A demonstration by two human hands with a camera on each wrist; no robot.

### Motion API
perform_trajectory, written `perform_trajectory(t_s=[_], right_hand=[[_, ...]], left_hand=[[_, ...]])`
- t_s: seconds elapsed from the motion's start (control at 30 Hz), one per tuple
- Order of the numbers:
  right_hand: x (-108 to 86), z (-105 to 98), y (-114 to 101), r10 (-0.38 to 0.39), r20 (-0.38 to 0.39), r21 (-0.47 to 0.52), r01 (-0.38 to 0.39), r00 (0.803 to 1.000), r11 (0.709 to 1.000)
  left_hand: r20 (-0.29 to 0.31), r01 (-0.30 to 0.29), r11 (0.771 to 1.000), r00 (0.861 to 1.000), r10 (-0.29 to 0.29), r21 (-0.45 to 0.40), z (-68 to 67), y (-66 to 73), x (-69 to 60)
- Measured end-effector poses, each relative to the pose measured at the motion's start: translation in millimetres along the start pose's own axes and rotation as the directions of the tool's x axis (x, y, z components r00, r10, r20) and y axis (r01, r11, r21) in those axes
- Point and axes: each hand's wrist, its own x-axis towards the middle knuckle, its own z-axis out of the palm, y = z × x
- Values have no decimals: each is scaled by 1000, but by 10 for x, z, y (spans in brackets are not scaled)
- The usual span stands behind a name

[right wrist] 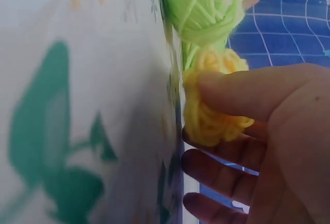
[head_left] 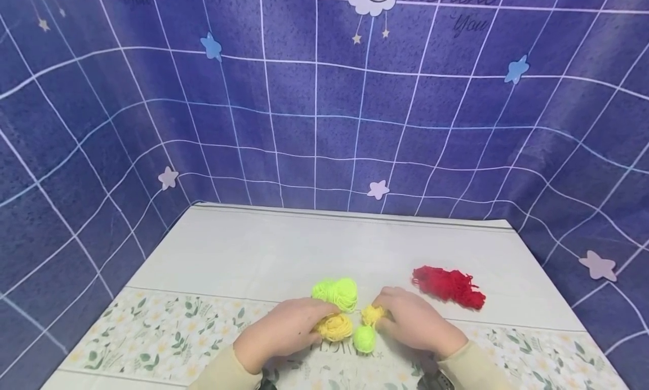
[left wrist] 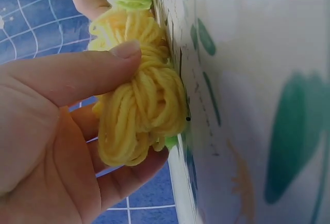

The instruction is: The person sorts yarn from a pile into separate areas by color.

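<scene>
My left hand (head_left: 290, 326) grips a bundle of yellow yarn (head_left: 336, 327); in the left wrist view the thumb lies over the yellow strands (left wrist: 147, 100) and the fingers are curled beneath. A smaller yellow yarn bundle (head_left: 372, 314) is pinched by my right hand (head_left: 412, 321), its thumb pressed on the loops (right wrist: 214, 113) in the right wrist view. Between the hands sits a small lime-green yarn ball (head_left: 364, 339), below the smaller yellow bundle in the head view. A larger lime-green yarn bundle (head_left: 337, 293) lies just beyond the left hand.
A red yarn bundle (head_left: 449, 287) lies on the white table (head_left: 284, 243), to the right and beyond the right hand. A floral cloth strip (head_left: 167, 328) covers the near part. Blue curtains (head_left: 314, 97) with a grid and stars stand behind and at both sides.
</scene>
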Motion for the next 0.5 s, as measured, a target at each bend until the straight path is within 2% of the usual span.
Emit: perform_trajectory(t_s=[0.23, 0.37, 0.5], right_hand=[[37, -60, 73, 124, -78, 54, -120, 989, 991], [187, -100, 141, 140, -107, 79, -132, 984, 988], [413, -119, 206, 142, -103, 89, -133, 984, 987]], left_hand=[[5, -19, 1000, 1000, 19, 21, -28, 47, 16], [12, -14, 1000, 1000, 14, 12, -20, 41, 15], [13, -3, 1000, 1000, 3, 6, -13, 25, -1]])
